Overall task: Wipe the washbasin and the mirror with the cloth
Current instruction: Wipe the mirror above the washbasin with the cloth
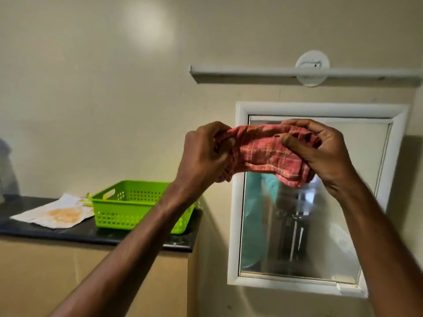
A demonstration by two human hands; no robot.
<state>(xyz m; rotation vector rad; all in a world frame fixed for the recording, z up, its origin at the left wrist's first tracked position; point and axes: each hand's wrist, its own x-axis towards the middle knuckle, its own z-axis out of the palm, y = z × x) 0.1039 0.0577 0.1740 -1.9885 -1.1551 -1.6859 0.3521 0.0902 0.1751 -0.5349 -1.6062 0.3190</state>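
- Two hands are up at head height, and between them they hold the cloth (265, 154), a red checked one, bunched and stretched side to side
- The left hand (203, 154) is clenched round the cloth's left end, fingers curled in tight, with a tail of fabric hanging below the fist
- The right hand (320, 152) grips the right end, thumb pressed on the near face and fingers hooked over the top edge
- The cloth's long axis runs level, left to right, roughly matching the top edge of the mirror (297, 225)
- The mirror hangs on the wall straight beyond the cloth; the cloth covers part of its upper left corner from here, though I cannot tell whether it touches the glass
- The right hand sits over the glass and looks the nearer one to wipe with; the left hand sits off the frame's left side
- My guess is the cloth is being folded or readied, with the mirror wipe coming next
- The washbasin is not in sight from here
- Off to the left, a green basket (128, 209) and a stained paper (57, 213) rest on a dark counter (68, 234), well apart from the hands
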